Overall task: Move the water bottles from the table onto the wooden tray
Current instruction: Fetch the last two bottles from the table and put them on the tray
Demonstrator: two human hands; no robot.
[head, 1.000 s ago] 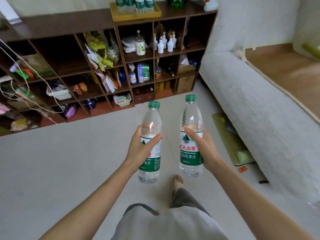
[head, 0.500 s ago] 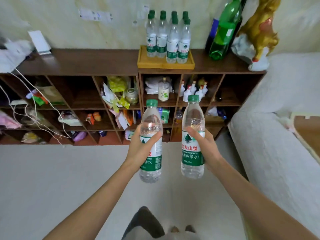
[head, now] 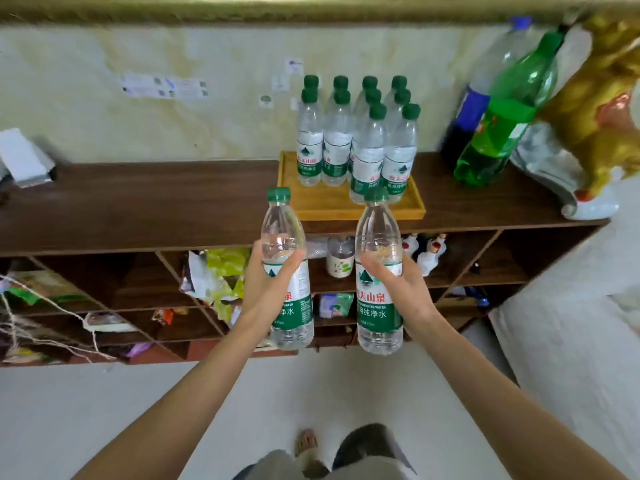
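Note:
My left hand (head: 268, 282) grips a clear water bottle (head: 289, 265) with a green cap and green label, held upright. My right hand (head: 403, 289) grips a second, identical bottle (head: 377, 271), also upright. Both bottles hang in front of the shelf unit, below and just in front of the wooden tray (head: 332, 206). The tray lies on the dark shelf top (head: 156, 202) and carries several identical bottles (head: 356, 147), packed toward its back and right. The tray's front left part is bare.
Right of the tray stand a big green bottle (head: 498, 133), a dark blue-labelled bottle (head: 464, 126) and a golden figurine (head: 602, 109). Cluttered shelf cubbies (head: 214, 275) lie below. A white covered sofa (head: 571, 323) is at the right; pale floor (head: 86, 410) lies beneath me.
The view has risen and drawn closer to the shelf. Both held bottles now sit just below the tray instead of well under the shelf top. My grips are unchanged.

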